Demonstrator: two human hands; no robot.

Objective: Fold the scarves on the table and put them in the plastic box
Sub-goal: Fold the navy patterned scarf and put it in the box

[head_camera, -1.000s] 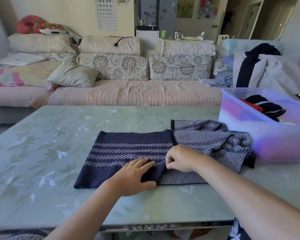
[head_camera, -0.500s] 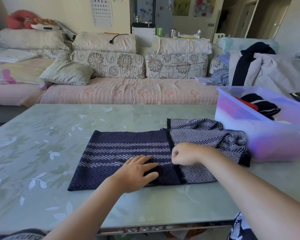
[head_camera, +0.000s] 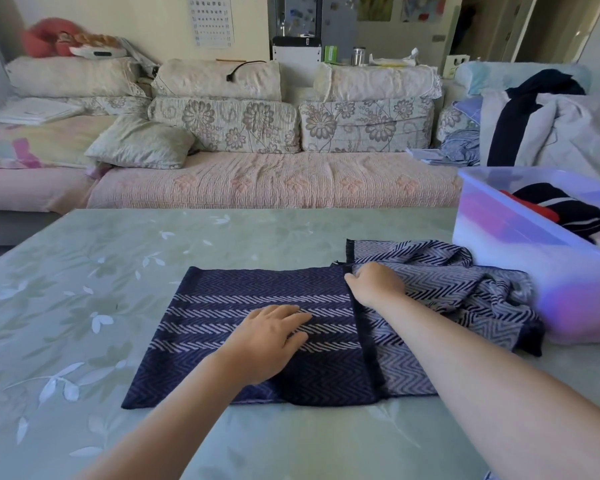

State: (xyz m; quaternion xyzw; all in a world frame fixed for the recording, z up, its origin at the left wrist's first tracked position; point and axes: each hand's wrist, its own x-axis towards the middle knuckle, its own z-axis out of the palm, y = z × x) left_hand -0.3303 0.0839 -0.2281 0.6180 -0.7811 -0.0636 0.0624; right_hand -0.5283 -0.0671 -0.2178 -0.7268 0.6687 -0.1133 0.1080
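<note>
Since the earlier frames the right hand had moved along the dark fringed edge of the navy-and-grey herringbone woven scarf toward its far side, fingers curled, pinching that edge. The left hand lay flat and open on the striped panel. The scarf lay partly folded on the pale green leaf-patterned worktop, its bunched end just beside the translucent plastic box.

Half-folded navy scarf beside plastic box
</note>
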